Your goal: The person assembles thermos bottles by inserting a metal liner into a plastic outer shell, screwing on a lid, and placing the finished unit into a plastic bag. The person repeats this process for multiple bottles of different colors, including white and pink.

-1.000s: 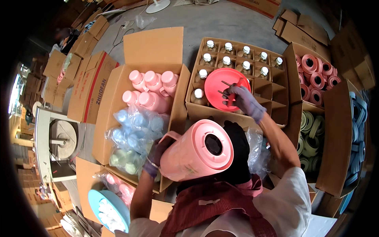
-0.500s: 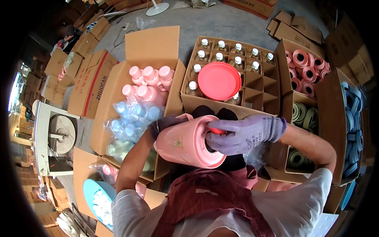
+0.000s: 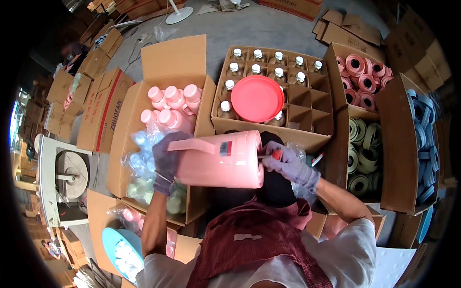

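A pink jug-shaped flask body (image 3: 216, 165) lies on its side above my lap, its handle facing up and a small label near its right end. My left hand (image 3: 165, 156), in a purple-grey glove, is closed around the left end of the body. In my gloved right hand (image 3: 290, 168) is a small red-handled tool (image 3: 277, 154). Its thin shaft points at the open right end of the body. My fingers hide most of the tool, so its exact kind is unclear.
Ahead, a divided carton (image 3: 314, 126) holds white-capped bottles, with a red round tray (image 3: 257, 99) on top. On the left, a carton (image 3: 120, 163) contains pink flasks and bagged blue and green parts. Cartons of pink rings (image 3: 367, 82), green rings (image 3: 367, 144) and blue rings (image 3: 425, 139) stand right.
The flask body has turned, so its handle and label now show instead of its plant print. My right hand has drawn back from inside the opening to its edge. The view has shifted slightly.
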